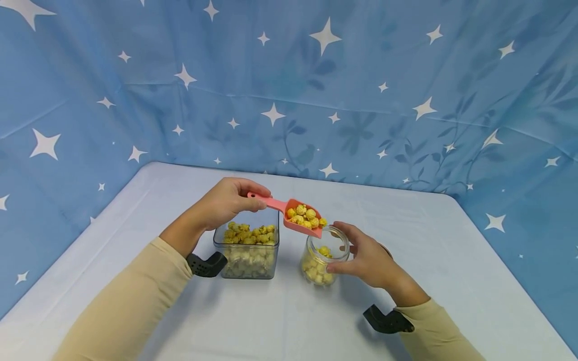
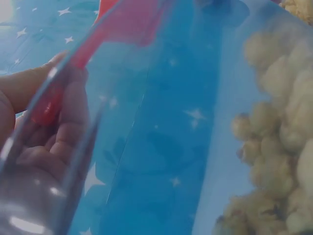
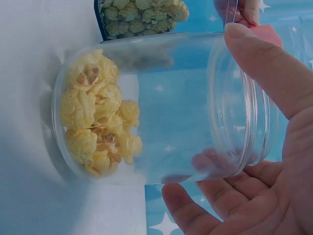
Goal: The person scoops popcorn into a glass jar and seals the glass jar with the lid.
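Note:
My left hand pinches the handle of a coral-pink scoop heaped with yellow popcorn. The scoop's front lip overlaps the rim of a clear round jar in the head view. Around that jar, near its mouth, my right hand curls its thumb and fingers. Popcorn covers the bottom part of the jar in the right wrist view. Below the left hand, a clear square container holds a large pile of popcorn; its wall crosses the left wrist view in front of the hand.
Both the container and the jar stand on a white-covered table with rounded far corners. A blue curtain with white stars hangs behind it. Black wrist devices are worn on both forearms.

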A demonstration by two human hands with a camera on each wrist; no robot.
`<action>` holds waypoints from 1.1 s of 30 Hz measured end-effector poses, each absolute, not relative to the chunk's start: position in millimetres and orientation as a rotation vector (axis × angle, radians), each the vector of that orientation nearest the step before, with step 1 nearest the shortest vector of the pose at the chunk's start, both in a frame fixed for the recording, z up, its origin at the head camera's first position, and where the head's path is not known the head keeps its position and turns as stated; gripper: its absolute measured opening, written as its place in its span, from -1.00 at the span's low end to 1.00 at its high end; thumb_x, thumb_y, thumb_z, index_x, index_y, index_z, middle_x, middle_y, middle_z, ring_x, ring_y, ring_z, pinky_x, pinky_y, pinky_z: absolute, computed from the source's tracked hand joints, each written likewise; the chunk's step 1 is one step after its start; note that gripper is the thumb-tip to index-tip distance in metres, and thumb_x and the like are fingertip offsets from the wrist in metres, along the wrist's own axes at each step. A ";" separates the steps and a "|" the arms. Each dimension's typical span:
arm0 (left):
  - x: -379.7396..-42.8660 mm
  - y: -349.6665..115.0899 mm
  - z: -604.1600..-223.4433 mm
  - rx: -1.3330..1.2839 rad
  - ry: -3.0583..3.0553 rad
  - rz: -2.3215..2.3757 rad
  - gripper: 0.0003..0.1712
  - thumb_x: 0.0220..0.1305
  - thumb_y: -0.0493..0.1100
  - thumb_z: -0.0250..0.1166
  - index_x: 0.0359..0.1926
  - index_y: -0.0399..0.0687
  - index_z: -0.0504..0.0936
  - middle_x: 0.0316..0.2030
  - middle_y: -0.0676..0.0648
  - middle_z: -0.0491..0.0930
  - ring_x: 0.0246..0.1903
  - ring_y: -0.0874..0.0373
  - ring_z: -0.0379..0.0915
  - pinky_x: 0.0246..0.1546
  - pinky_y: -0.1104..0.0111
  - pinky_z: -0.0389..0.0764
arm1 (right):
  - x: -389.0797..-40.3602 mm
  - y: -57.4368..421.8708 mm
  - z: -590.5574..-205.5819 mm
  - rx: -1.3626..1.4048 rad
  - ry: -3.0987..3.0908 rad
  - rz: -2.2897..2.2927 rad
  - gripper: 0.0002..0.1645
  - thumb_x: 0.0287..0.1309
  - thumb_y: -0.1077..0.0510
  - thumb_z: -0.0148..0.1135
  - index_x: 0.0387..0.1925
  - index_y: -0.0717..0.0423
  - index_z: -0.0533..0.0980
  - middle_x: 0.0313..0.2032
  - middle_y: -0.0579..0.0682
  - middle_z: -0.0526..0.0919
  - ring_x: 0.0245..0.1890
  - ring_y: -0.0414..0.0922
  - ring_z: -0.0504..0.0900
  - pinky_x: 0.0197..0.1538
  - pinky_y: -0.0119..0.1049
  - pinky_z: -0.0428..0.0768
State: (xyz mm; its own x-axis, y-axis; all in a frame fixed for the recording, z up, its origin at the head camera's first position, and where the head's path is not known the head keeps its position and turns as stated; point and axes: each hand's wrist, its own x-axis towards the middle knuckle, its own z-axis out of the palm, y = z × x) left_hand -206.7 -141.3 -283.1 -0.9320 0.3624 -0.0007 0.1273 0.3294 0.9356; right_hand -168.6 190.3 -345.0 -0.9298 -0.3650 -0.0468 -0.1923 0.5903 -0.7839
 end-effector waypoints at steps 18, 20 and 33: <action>-205.9 -119.9 -274.7 0.468 2.387 1.566 -0.65 0.30 -0.21 0.38 0.10 -0.11 0.68 -0.09 -0.11 0.61 -0.13 0.01 0.54 -0.13 0.25 0.56 | -167.9 192.3 -343.0 -0.531 2.598 -1.271 0.18 -0.04 -0.01 0.61 0.48 0.24 0.13 0.37 0.26 0.32 0.21 0.33 0.47 0.04 0.02 0.62; -205.8 -117.4 -273.9 0.465 2.385 1.562 -0.66 0.30 -0.20 0.38 0.10 -0.09 0.69 -0.08 -0.09 0.62 -0.11 0.01 0.54 -0.11 0.24 0.57 | -167.6 191.7 -343.2 -0.533 2.600 -1.269 0.19 -0.04 -0.01 0.61 0.48 0.25 0.13 0.37 0.27 0.31 0.21 0.33 0.47 0.05 0.02 0.61; -207.5 -107.9 -270.1 0.484 2.338 1.626 -0.61 0.30 -0.21 0.39 0.13 -0.17 0.65 -0.08 -0.11 0.64 -0.10 -0.04 0.58 -0.04 0.22 0.59 | -167.4 192.2 -344.2 -0.529 2.590 -1.287 0.18 -0.02 0.00 0.60 0.48 0.27 0.13 0.35 0.27 0.34 0.20 0.31 0.48 0.03 0.00 0.63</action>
